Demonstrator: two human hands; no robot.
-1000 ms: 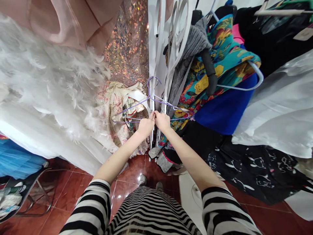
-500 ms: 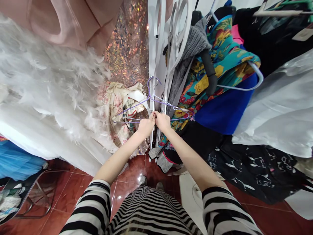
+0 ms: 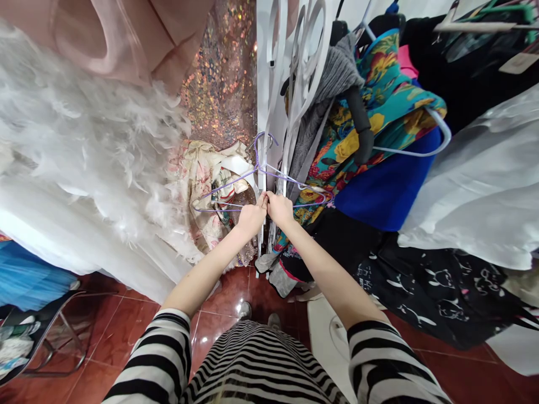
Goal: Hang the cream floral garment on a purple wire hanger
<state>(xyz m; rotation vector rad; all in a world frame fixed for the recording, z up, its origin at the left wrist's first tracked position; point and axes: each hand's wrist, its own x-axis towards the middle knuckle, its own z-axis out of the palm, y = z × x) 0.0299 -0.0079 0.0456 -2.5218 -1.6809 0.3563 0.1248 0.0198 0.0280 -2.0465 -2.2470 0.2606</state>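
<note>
My left hand [image 3: 252, 217] and my right hand [image 3: 279, 210] meet in front of me, thumbs side by side, with fingers closed around the bottom bar of purple wire hangers [image 3: 257, 167]. At least two hangers seem to overlap, hooks pointing away from me; I cannot tell exactly how many. No garment hangs on them. Behind their left side is a crumpled cream floral cloth [image 3: 201, 185]. A teal floral garment [image 3: 349, 134] lies behind their right end.
White metal rack bars [image 3: 309, 73] rise just beyond the hangers. White feathered clothing [image 3: 92, 129] and a sequined garment [image 3: 223, 73] hang left. A blue garment [image 3: 383, 185] and a black printed one [image 3: 438, 286] hang right. A chair [image 3: 63, 331] stands lower left on red tiles [image 3: 227, 292].
</note>
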